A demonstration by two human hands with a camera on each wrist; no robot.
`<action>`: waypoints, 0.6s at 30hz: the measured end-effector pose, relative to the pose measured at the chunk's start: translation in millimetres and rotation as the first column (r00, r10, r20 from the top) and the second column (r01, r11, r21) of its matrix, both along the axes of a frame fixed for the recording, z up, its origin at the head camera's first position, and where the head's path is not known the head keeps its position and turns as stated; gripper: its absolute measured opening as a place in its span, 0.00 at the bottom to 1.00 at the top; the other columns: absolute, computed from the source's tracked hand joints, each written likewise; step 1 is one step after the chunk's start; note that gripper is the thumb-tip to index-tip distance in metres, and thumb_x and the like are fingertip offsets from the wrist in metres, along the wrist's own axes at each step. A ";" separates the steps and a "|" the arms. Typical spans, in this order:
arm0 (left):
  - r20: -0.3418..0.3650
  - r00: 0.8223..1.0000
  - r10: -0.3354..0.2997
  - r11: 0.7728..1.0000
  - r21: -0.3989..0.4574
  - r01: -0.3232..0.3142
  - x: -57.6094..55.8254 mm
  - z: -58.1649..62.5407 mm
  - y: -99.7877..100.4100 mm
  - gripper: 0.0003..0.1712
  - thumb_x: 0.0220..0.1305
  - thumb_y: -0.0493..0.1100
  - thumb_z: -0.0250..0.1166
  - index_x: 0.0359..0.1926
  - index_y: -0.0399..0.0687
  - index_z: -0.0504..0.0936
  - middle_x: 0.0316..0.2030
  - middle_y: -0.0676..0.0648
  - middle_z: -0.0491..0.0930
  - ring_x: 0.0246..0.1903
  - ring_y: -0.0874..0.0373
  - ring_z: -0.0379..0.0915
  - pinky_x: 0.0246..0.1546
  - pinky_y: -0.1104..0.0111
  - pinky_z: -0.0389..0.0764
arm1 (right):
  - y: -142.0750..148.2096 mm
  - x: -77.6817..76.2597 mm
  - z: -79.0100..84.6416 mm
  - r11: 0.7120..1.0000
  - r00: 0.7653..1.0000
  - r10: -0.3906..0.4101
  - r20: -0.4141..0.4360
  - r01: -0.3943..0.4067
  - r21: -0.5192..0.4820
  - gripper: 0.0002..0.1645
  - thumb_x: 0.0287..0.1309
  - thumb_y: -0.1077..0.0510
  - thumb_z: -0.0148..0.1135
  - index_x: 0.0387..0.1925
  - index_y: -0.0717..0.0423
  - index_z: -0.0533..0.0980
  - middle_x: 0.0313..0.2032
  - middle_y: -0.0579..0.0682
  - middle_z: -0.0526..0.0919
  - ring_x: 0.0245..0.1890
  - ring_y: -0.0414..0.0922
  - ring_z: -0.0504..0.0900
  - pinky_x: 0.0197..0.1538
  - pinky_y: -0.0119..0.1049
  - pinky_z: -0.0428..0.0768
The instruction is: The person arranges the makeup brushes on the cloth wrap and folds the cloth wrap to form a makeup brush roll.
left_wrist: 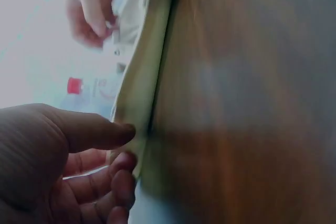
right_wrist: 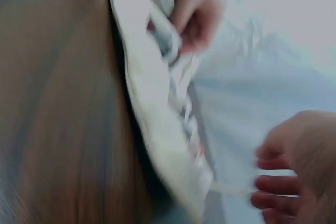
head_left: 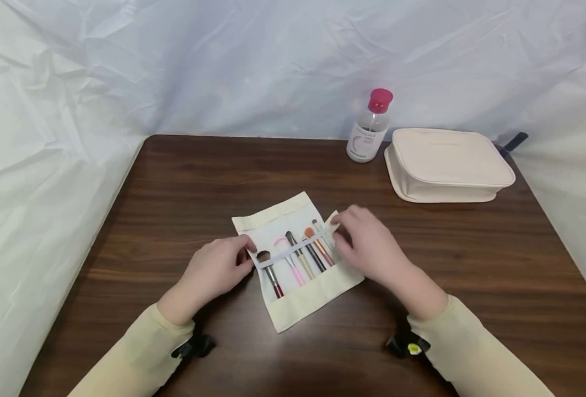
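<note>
A cream fabric makeup brush roll (head_left: 305,305) lies spread and slightly askew on the table. Several makeup brushes stand in its pocket under a pale elastic band (head_left: 284,255), among them one with a dark red handle (head_left: 277,289) and one with a pink handle (head_left: 297,275). My left hand (head_left: 218,266) pinches the roll's left edge, thumb above, as the left wrist view confirms. At the upper right corner, my right hand (head_left: 372,246) has its fingertips on the roll's cream flap. A thin strip (right_wrist: 231,189) runs from the roll to the curled fingers in the right wrist view.
A clear bottle with a red cap (head_left: 367,129) stands at the table's back edge. Beside it sits a cream zipped pouch (head_left: 451,160), with a dark strap-like piece (head_left: 513,144) behind its right end. White sheeting (head_left: 253,66) hangs behind the brown table (head_left: 198,182).
</note>
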State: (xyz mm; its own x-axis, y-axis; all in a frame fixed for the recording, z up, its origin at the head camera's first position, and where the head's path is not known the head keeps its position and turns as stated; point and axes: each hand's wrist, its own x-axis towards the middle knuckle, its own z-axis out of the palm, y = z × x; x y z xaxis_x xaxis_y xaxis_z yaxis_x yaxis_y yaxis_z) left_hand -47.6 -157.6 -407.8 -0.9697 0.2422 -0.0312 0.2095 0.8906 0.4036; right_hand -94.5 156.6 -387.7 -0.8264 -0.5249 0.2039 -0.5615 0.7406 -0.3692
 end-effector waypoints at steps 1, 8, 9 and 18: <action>-0.031 0.999 -0.012 1.000 -0.024 0.011 -1.4 1.4 -1.6 0.08 0.61 0.41 0.70 0.41 0.58 0.85 0.24 0.58 0.74 0.22 0.60 0.68 0.24 0.64 0.69 | -2.3 7.5 2.9 0.999 0.999 0.035 -0.023 -0.034 0.030 0.12 0.62 0.59 0.66 0.48 0.56 0.82 0.42 0.51 0.83 0.43 0.49 0.80 0.45 0.47 0.80; -0.167 0.972 -0.164 0.978 -0.154 0.139 -11.2 4.8 -6.6 0.05 0.61 0.44 0.74 0.35 0.62 0.87 0.32 0.54 0.71 0.35 0.55 0.66 0.28 0.64 0.72 | -23.2 51.0 4.1 0.967 0.972 0.230 0.051 -0.234 0.098 0.13 0.63 0.50 0.69 0.47 0.50 0.82 0.43 0.43 0.84 0.45 0.43 0.82 0.47 0.43 0.82; -0.169 0.969 -0.182 0.975 -0.161 0.154 -11.8 4.6 -5.6 0.04 0.61 0.44 0.74 0.34 0.62 0.87 0.31 0.54 0.71 0.35 0.55 0.66 0.28 0.64 0.72 | -26.7 56.2 2.4 0.966 0.969 0.232 0.078 -0.240 0.100 0.15 0.63 0.48 0.69 0.48 0.49 0.82 0.44 0.43 0.84 0.46 0.42 0.81 0.48 0.42 0.82; -0.178 0.956 -0.231 0.960 -0.203 0.194 3.9 10.1 21.6 0.11 0.58 0.44 0.73 0.23 0.63 0.81 0.22 0.61 0.75 0.28 0.57 0.74 0.26 0.61 0.74 | -26.3 94.5 0.2 0.920 0.983 0.127 0.134 -0.167 0.355 0.57 0.47 0.22 0.70 0.70 0.51 0.70 0.60 0.53 0.74 0.55 0.53 0.74 0.45 0.51 0.76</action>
